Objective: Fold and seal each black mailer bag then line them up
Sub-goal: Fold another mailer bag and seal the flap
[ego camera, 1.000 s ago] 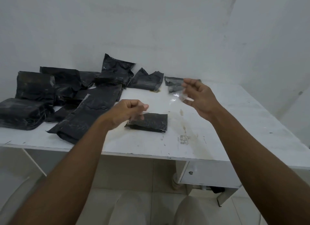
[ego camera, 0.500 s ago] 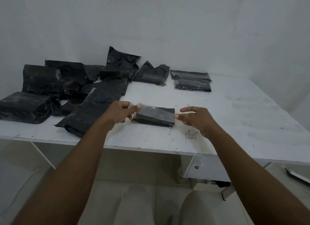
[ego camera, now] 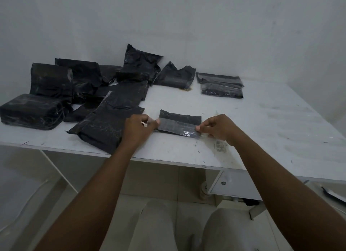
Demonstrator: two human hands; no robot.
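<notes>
White table: folded black bag near front edge. Left hand and right hand each pinch an end of clear tape across it.

Packing room: mailer bags, worktable

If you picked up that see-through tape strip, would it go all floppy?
Probably floppy: the clear tape strip looks thin and shiny, held at each end by the left hand and right hand. Likely very light, and sticky.
</notes>
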